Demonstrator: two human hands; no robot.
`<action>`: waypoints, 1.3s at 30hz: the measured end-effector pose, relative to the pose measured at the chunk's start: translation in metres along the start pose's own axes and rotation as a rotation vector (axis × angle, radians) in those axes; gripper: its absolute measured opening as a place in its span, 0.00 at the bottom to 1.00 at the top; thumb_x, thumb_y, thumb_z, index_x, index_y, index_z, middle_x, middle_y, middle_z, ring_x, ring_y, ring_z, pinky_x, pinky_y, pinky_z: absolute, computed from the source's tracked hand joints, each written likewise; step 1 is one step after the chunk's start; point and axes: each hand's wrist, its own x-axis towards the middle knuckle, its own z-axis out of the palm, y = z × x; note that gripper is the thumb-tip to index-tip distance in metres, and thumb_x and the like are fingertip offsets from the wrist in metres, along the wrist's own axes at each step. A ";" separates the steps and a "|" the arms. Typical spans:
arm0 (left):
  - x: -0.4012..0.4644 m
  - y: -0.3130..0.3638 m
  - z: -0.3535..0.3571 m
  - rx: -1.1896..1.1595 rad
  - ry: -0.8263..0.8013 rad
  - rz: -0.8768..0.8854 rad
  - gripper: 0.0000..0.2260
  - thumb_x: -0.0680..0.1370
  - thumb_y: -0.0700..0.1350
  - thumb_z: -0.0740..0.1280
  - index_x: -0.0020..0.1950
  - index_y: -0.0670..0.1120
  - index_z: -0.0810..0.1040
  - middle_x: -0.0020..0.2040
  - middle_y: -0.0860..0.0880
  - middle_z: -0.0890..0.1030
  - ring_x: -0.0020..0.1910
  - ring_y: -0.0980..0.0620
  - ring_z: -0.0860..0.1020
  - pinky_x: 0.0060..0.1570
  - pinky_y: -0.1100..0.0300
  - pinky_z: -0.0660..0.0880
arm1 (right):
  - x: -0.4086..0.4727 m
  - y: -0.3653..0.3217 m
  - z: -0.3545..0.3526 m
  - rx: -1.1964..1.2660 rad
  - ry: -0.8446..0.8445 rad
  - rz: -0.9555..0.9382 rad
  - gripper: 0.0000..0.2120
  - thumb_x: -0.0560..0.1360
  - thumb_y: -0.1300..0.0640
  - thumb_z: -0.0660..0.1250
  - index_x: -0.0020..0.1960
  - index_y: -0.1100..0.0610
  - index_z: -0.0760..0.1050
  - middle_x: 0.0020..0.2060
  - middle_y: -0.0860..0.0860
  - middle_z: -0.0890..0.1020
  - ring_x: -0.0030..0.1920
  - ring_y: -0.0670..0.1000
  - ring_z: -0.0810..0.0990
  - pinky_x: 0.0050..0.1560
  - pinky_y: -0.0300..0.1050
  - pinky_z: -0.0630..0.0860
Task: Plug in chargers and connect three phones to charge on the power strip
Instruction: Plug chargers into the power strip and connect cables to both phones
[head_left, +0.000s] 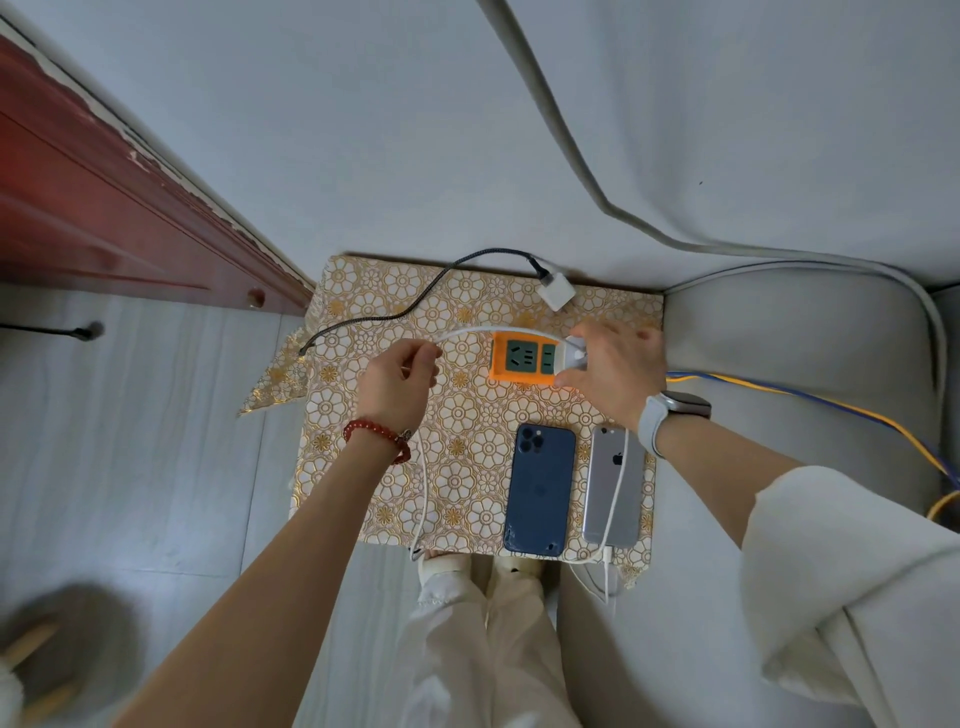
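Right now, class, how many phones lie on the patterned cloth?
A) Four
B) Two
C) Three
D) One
B: only a blue phone and a silver phone lie side by side on the patterned cloth, near the orange power strip.

Single head-worn wide-angle view, aimed steeply downward from close above the small table with gold floral patterned cloth (395, 291); the table's near edge lies toward the frame's bottom.

The power strip (523, 359) is orange with dark green sockets, on a white cloth (467, 467) patterned with gold flowers. One phone (540, 488) is dark blue, the other phone (613, 483) silver.
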 end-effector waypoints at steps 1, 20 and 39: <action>-0.003 -0.003 0.000 0.011 -0.005 -0.006 0.09 0.78 0.45 0.59 0.48 0.43 0.78 0.35 0.51 0.78 0.38 0.52 0.77 0.39 0.63 0.74 | -0.002 -0.002 0.000 -0.039 -0.021 0.007 0.25 0.66 0.44 0.71 0.59 0.54 0.71 0.55 0.53 0.79 0.59 0.54 0.73 0.62 0.56 0.61; -0.110 -0.060 -0.015 -0.463 -0.440 -0.469 0.07 0.77 0.40 0.61 0.43 0.43 0.78 0.39 0.46 0.84 0.38 0.49 0.84 0.37 0.60 0.81 | -0.215 -0.077 0.072 0.908 -0.522 0.239 0.22 0.77 0.62 0.56 0.70 0.54 0.61 0.68 0.51 0.69 0.66 0.49 0.69 0.66 0.43 0.66; -0.190 -0.013 -0.019 -0.269 -0.590 -0.176 0.08 0.77 0.36 0.59 0.51 0.41 0.76 0.49 0.43 0.80 0.52 0.47 0.78 0.57 0.55 0.74 | -0.161 -0.077 -0.053 1.797 -0.169 0.314 0.08 0.78 0.60 0.58 0.49 0.63 0.75 0.40 0.57 0.86 0.44 0.58 0.85 0.42 0.43 0.82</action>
